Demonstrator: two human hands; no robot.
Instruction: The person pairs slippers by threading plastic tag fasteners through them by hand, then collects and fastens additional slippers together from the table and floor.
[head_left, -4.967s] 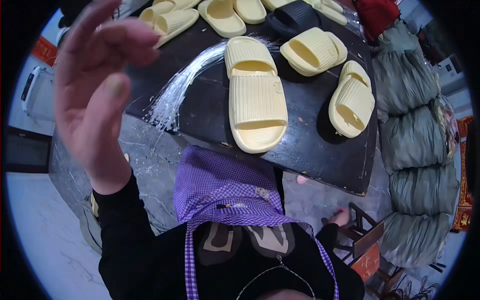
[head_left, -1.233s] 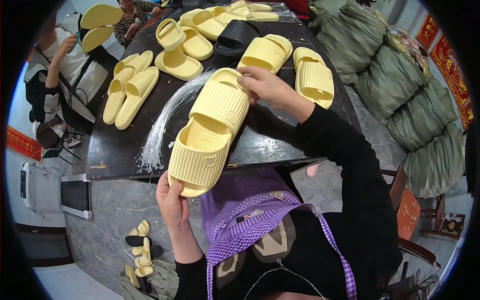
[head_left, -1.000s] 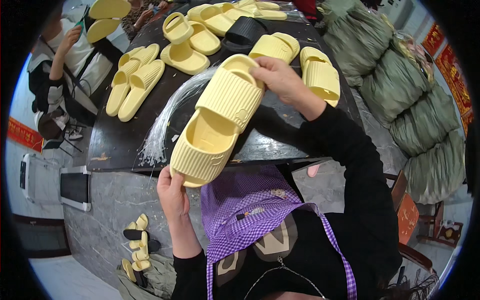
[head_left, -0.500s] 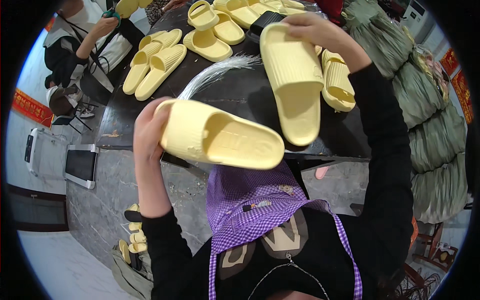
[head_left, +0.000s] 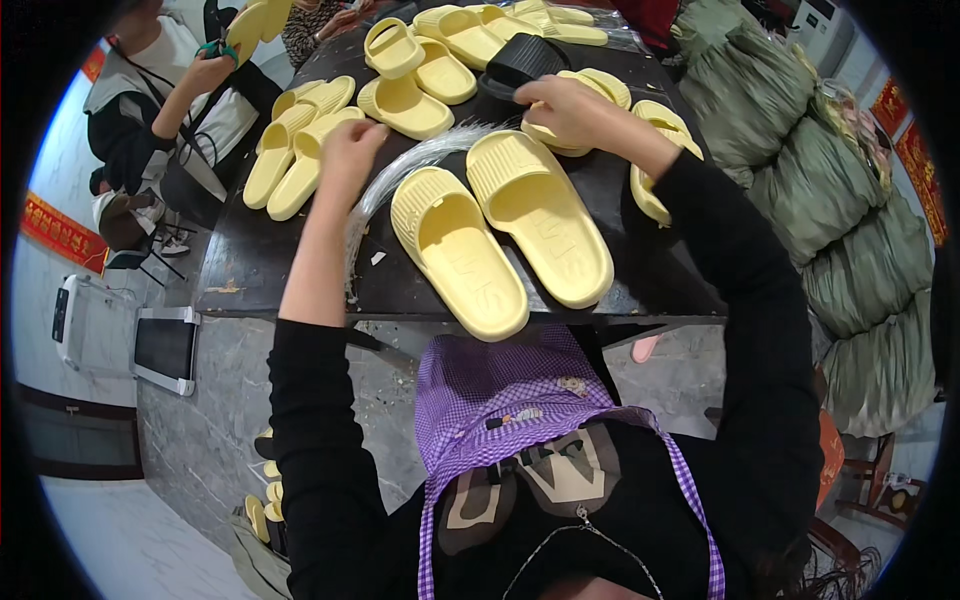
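Note:
Two yellow slippers lie side by side on the dark table (head_left: 400, 282) before me: the left slipper (head_left: 480, 290) and the right slipper (head_left: 575, 265), toes pointing away. A curved bundle of clear plastic strands (head_left: 385, 185) runs along their left and far sides. Near this bundle, beside a pair of yellow slippers (head_left: 285, 170), my left hand (head_left: 350, 160) is closed with curled fingers. My right hand (head_left: 568, 108) is also closed, over several yellow slippers and close to a black slipper (head_left: 525, 62). What either hand holds, if anything, is hidden.
More yellow slippers (head_left: 465, 35) cover the table's far side. One yellow slipper (head_left: 650, 195) lies at its right edge. At left, a person's hand (head_left: 208, 72) holds green-handled scissors (head_left: 217, 48) and yellow pieces. Large green sacks (head_left: 810, 195) are stacked at right.
Both slippers I held have been set down together on the table and let go. My left hand has moved up toward the strands; my right hand has moved left, near the black slipper.

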